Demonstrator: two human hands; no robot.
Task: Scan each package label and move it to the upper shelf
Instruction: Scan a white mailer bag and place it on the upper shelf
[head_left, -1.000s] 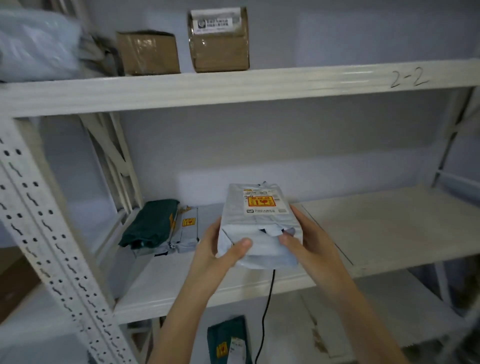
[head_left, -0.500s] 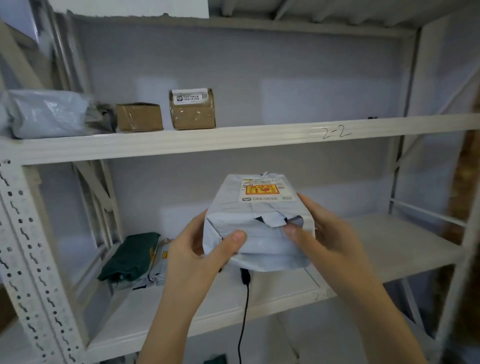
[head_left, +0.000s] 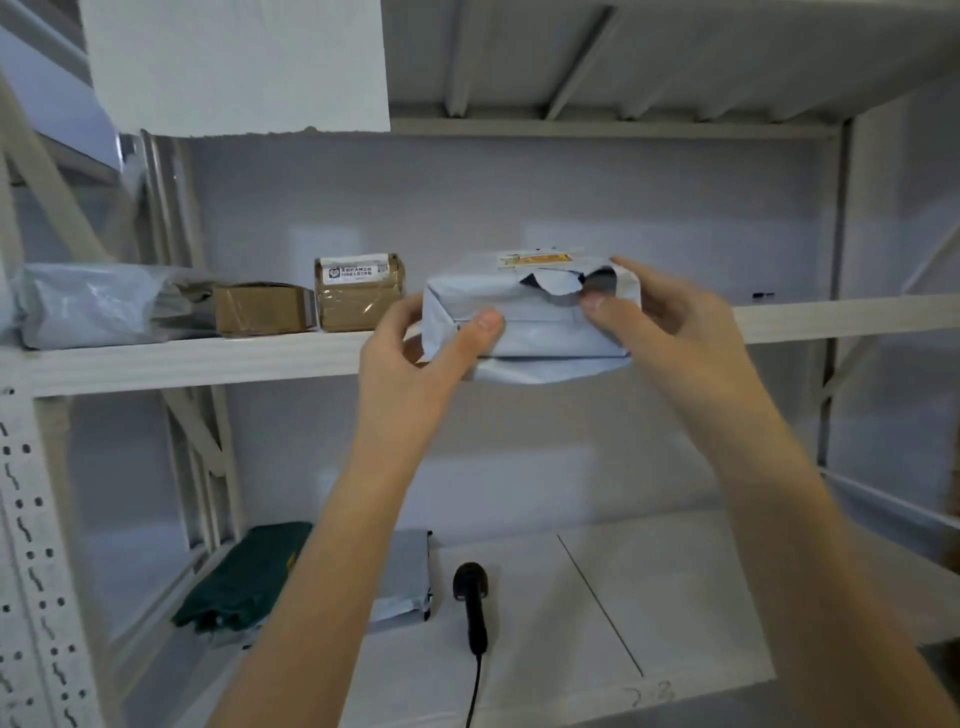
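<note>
A grey plastic-wrapped package (head_left: 540, 317) with a yellow label on top is held level at the front edge of the upper shelf (head_left: 208, 358). My left hand (head_left: 415, 353) grips its left end with the thumb on the front face. My right hand (head_left: 670, 322) grips its right end. On the lower shelf (head_left: 649, 597) a black corded scanner (head_left: 472, 597) lies flat, with a dark green package (head_left: 244, 582) and a grey package (head_left: 405, 577) to its left.
On the upper shelf, left of the held package, stand two brown cardboard boxes (head_left: 260, 309) (head_left: 358, 293) and a grey bag (head_left: 88, 306). The upper shelf is bare to the right of my hands. A perforated upright (head_left: 31, 571) stands at the left.
Both hands have lifted the grey package from the lower shelf level up to the upper shelf's edge. The view has tilted upward, and the scanner now shows on the lower shelf.
</note>
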